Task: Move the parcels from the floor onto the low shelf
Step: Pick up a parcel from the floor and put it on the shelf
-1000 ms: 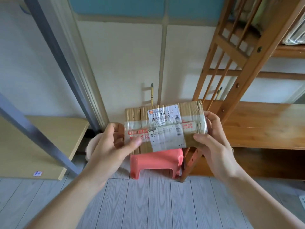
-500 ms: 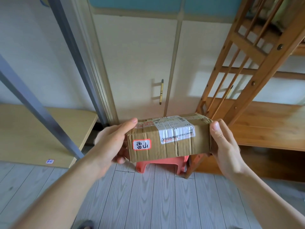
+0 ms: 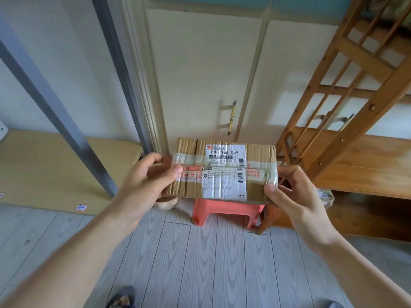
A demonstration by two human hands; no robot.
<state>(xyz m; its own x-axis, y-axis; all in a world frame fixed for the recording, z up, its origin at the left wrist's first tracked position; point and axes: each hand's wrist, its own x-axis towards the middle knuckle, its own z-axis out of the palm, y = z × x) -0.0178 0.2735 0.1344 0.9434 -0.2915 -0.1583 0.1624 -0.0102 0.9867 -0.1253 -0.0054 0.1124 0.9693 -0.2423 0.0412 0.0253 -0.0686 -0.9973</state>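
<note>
We hold a parcel (image 3: 223,170) in mid-air at the centre of our view, above a pink stool (image 3: 226,211). Our left hand (image 3: 144,181) clamps its nine o'clock end, thumb on the front and fingers behind. Our right hand (image 3: 293,196) pinches the three o'clock end the same way. The wooden shelf (image 3: 364,165), probably the goal, lies at three o'clock.

The risks are slipping and snagging. Glossy tape runs under both thumbs, so a loosened grip could let the parcel slide down onto the stool. Swung right carelessly, a corner could catch the shelf's slanted post.

The parcel is a flat brown cardboard box, creased and wrinkled, with white paper labels. The floor (image 3: 200,263) is grey wood-grain plank.
</note>
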